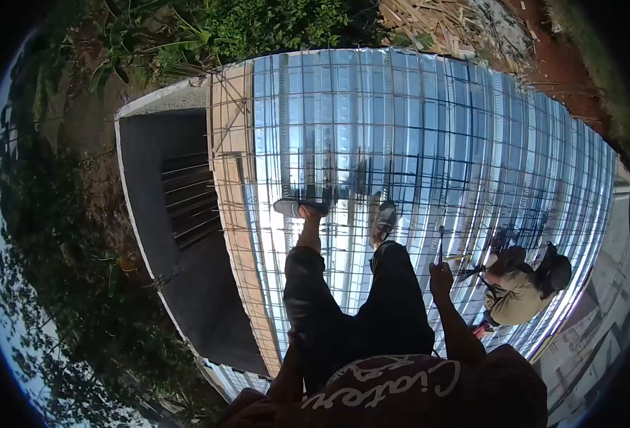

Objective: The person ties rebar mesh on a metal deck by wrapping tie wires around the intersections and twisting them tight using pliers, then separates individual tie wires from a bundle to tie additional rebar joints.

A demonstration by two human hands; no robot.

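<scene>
A slim, dark tool (pixel 441 246) is pointing away from the wearer, its details too small to tell, while its near end is sitting in the right hand (pixel 441 277). A grid of thin dark bars (pixel 418 130) is lying across ribbed, silvery metal sheeting (pixel 343 107), which is reflecting bright light.

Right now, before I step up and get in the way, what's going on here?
One person stands on a grid of bars over ribbed metal sheeting, a slim dark tool in the right hand. The left hand is by the thigh; whether it holds anything is unclear. To the right, a co-worker crouches over the grid.
</scene>
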